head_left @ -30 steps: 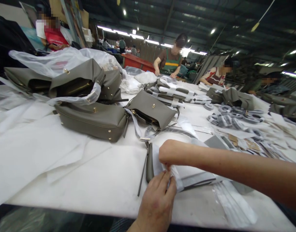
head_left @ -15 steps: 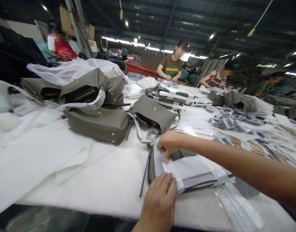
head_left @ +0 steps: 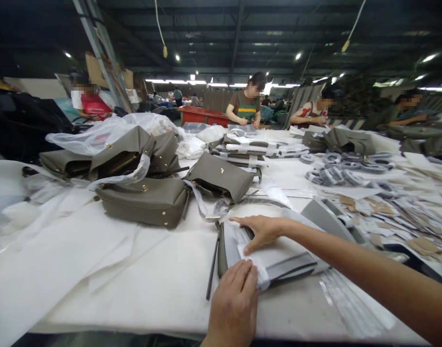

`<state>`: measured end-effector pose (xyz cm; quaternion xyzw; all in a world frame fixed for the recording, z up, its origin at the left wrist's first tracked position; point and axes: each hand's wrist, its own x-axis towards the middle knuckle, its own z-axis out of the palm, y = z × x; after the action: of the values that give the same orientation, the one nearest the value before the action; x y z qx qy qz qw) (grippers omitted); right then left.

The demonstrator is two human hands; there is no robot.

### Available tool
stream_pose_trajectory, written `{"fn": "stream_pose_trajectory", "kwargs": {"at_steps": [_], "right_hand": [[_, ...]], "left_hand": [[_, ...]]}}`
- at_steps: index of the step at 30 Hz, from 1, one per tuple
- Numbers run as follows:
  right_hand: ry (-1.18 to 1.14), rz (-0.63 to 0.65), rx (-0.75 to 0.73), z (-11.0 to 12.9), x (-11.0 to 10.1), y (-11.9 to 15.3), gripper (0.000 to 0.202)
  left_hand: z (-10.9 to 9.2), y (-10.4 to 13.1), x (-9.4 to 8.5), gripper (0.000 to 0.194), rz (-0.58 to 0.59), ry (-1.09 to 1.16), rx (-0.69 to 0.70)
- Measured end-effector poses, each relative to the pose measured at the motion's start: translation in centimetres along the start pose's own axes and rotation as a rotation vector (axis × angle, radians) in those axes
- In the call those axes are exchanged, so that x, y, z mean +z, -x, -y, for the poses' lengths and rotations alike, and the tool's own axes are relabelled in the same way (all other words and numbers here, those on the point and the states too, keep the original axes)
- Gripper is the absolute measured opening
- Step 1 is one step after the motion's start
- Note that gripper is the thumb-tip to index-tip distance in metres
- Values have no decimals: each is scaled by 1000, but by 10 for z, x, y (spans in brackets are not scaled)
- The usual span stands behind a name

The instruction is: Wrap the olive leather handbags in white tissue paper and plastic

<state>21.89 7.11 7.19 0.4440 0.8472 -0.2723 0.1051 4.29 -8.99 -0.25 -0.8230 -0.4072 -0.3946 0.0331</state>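
Note:
A grey-brown bag wrapped in white sheet and clear film lies near the table's front edge. My left hand has its fingers pressed together over the wrapping's near left edge; its thumb is hidden. Just above it, my right hand reaches in from the right and touches the top of the wrapping, with index finger stretched out and thumb apart. A dark strap hangs down at the bag's left side. Behind it sits an unwrapped flap bag with a gold clasp.
To the left is another bag, with more bags piled behind. White sheets cover the left of the table. Wrapped straps and paper scraps lie at right. Several people work beyond the table.
My right hand's fingers have uncurled and spread out. My left hand stays at the wrapping's edge. The camera view has shifted, showing more of the table at right.

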Motion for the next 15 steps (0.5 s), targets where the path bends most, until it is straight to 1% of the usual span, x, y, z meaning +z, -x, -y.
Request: {"fn": "stream_pose_trajectory", "kwargs": {"at_steps": [1,2,6,8,11,13,15], "right_hand": [[-13,10,20,1,2,-1,121],[-32,17,28,2,4,-3,119],[-75,-13,38,-3,6,-13,97],[-88,-42,53,-4,7,-14,88],[-98,-96,72,-4,10,-14,73],[-101,-143,80,-2,12,-12,64],[-103,-194,84,-1,14,-9,58]], "left_hand": [[0,0,0,32,-2,-11,-4],[-1,0,1,33,-7,-24,-6],[2,4,6,32,-7,-93,24],[8,8,10,32,9,-138,77],[23,13,16,33,26,-186,181],[33,13,20,34,11,-185,253],[39,12,22,35,-26,-175,305]]}}
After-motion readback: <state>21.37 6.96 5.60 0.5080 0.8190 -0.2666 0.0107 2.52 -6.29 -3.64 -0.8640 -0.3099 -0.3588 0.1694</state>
